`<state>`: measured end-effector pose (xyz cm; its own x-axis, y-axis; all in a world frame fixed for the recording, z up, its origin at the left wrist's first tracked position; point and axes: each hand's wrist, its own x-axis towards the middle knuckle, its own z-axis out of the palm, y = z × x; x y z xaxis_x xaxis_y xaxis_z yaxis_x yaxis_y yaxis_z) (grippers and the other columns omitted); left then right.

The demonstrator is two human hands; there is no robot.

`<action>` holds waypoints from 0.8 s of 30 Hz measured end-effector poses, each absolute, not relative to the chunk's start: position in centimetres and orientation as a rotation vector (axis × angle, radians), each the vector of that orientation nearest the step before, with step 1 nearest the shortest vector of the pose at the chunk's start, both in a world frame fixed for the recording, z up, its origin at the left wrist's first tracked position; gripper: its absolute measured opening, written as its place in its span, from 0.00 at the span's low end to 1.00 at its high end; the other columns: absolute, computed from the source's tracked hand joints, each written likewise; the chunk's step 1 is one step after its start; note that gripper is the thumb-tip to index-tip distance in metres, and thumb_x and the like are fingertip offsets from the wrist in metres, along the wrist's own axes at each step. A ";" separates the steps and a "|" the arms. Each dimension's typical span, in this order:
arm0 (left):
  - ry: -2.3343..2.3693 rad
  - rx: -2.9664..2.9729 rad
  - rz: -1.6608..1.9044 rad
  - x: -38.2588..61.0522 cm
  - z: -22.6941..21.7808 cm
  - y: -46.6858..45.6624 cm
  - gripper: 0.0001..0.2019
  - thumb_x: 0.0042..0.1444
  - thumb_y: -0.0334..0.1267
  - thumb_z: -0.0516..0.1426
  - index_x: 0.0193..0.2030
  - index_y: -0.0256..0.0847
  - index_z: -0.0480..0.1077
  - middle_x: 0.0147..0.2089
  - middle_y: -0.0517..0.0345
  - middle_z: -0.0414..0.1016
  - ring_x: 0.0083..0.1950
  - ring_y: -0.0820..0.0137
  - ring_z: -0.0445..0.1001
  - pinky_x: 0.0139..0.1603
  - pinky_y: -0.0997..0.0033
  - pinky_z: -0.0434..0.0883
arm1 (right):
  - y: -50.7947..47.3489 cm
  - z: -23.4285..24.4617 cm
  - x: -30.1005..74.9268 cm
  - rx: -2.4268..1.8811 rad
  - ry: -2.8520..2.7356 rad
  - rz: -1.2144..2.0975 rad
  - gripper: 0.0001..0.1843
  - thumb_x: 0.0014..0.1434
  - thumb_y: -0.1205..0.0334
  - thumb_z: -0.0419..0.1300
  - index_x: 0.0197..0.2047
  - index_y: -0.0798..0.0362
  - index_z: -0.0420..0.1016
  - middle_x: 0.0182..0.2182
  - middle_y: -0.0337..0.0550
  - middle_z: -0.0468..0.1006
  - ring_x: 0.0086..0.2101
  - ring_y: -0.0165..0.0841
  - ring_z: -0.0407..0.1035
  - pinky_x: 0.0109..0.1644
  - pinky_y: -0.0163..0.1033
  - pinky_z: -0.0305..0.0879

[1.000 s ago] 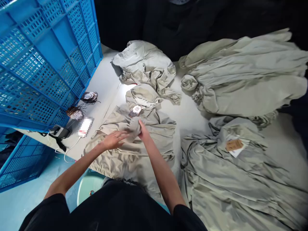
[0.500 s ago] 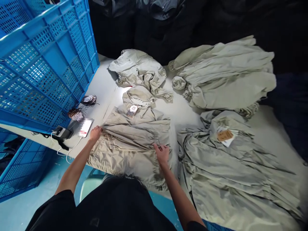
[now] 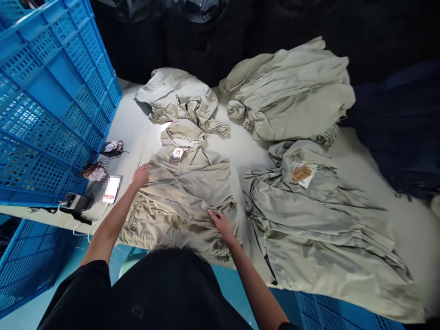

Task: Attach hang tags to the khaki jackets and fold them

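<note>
In the head view, a beige hooded garment [image 3: 192, 176] lies on the pale surface [image 3: 249, 151] right in front of the person, left of the middle. Its cloth is thin, matt and crinkled, broken into soft folds, with tight puckers where the lower part is gathered. The hood [image 3: 184, 134] is a rounded, slumped pouch pointing away from the person, and the hem comes toward the near edge, so the long axis from hood to hem runs roughly straight away from the body. A white and dark card tag [image 3: 176, 156] rests slantwise below the hood.

The left hand [image 3: 140, 176] rests at the garment's left edge, its fingers bent over the cloth; their tips are not clear enough to tell whether they grip. The right hand [image 3: 222, 224] pinches a fold on the lower right between thumb and fingers.

To the right is a grey-green garment [image 3: 319, 233], slightly shiny and deeply creased, with a brown paper tag [image 3: 301, 174]. Behind lie a crumpled pale bundle [image 3: 175, 94] and, farther right, a long, loosely pleated bundle [image 3: 292, 94]. On the left stands a blue crate [image 3: 55, 105] of latticed plastic; near its foot are two bunches of stringed tags [image 3: 98, 173] and a phone [image 3: 112, 189] on a white cable.
</note>
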<state>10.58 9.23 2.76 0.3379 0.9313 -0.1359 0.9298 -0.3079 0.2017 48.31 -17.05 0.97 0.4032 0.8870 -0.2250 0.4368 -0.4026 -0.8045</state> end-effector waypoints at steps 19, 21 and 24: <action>1.676 2.387 0.070 15.0 -0.8 3.8 0.32 0.68 0.49 0.40 0.75 0.37 0.46 0.78 0.50 0.39 0.78 0.60 0.34 0.75 0.49 0.35 | -13.9 -0.4 42.3 -2.108 -1.855 0.355 0.28 0.69 0.52 0.44 0.68 0.52 0.63 0.68 0.51 0.60 0.68 0.46 0.50 0.70 0.57 0.46; 1.791 2.306 0.081 14.1 -1.8 2.7 0.31 0.68 0.47 0.39 0.75 0.38 0.46 0.78 0.50 0.39 0.78 0.60 0.33 0.75 0.49 0.33 | -13.3 -1.7 42.4 -2.126 -2.008 0.315 0.29 0.69 0.53 0.44 0.71 0.51 0.58 0.70 0.50 0.55 0.68 0.49 0.48 0.70 0.60 0.41; 1.852 2.228 0.114 13.0 -3.1 2.8 0.30 0.69 0.44 0.38 0.75 0.39 0.46 0.78 0.52 0.38 0.78 0.61 0.32 0.75 0.48 0.32 | -15.1 -3.6 45.0 -2.203 -2.052 0.243 0.30 0.70 0.53 0.42 0.72 0.49 0.55 0.72 0.48 0.50 0.69 0.50 0.45 0.70 0.63 0.37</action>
<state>12.96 2.81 -3.05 0.1928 0.9768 -0.0931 0.9580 -0.1668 0.2334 44.98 -15.07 -3.64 0.0673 0.9971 -0.0349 0.9777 -0.0729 -0.1970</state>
